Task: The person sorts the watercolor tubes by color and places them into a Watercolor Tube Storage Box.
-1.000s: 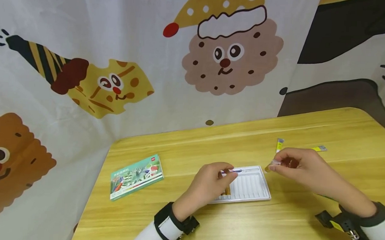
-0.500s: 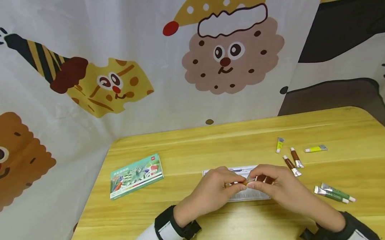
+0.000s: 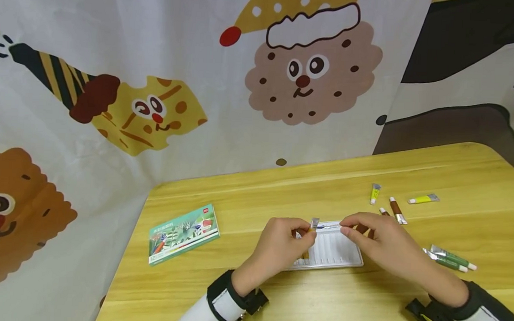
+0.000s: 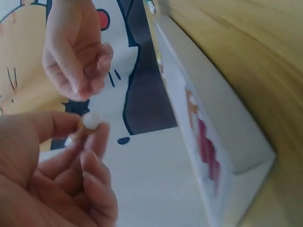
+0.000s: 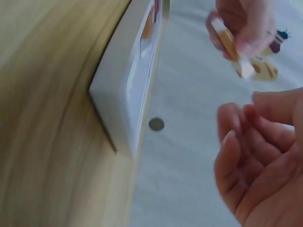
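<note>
Small ochre paint tube with crimped silver end [image 5: 228,43], pinched in left hand's [image 3: 281,243] fingers over white plastic tray [image 3: 332,250]. Long axis tilted, silver end toward right hand [image 3: 376,235], whose half-curled fingers look bare (clear gap between).

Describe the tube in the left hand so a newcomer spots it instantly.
On the wooden table lies a white tray, with the person's left hand above. It pinches a small ochre tube with a white cap, lifted, unlike the yellow tubes, brown tubes and green tubes lying loose.
</note>
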Demonstrator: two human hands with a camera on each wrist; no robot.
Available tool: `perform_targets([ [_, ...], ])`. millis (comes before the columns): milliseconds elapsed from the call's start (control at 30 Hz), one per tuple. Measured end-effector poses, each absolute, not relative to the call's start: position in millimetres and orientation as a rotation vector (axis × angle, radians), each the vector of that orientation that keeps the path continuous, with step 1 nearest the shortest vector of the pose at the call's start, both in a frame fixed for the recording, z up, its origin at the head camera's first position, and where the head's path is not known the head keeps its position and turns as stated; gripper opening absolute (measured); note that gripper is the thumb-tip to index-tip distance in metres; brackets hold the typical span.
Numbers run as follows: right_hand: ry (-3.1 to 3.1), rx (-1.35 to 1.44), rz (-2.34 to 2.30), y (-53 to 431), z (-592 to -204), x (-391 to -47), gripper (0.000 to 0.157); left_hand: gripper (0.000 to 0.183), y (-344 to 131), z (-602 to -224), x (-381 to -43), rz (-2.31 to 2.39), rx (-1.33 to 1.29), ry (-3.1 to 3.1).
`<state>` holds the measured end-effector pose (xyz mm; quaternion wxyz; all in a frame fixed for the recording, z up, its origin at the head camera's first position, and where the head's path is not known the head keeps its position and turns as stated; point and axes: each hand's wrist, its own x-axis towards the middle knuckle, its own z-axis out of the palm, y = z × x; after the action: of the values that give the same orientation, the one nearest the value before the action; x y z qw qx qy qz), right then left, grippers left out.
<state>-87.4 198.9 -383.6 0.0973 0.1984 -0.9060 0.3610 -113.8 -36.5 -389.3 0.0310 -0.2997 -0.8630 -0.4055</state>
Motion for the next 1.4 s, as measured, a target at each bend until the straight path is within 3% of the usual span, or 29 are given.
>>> perform_targets([
  [200,-2.800,0.534,0.832,211.1,-392.3,-97.6,0.005,0.015,-38.3,-391.7,-118.9,-1.302,-0.642,-2.849],
  [467,-3.021,0.451,0.731,217.9,-405.7,-102.2,0.011,0.044,-33.9,-391.5,-120.6,-1.172,-0.585,-3.008],
  [1100,-3.103,0.464,0.702,213.9,-412.8,-98.4,0.022,0.044,-28.5,-401.1,-118.9,-1.032,-0.585,-3.270],
  [1400,-3.123,0.441,0.702,213.6,-413.6,-98.7,0.020,0.047,-27.8,-403.3,-121.3,-0.994,-0.617,-3.270],
])
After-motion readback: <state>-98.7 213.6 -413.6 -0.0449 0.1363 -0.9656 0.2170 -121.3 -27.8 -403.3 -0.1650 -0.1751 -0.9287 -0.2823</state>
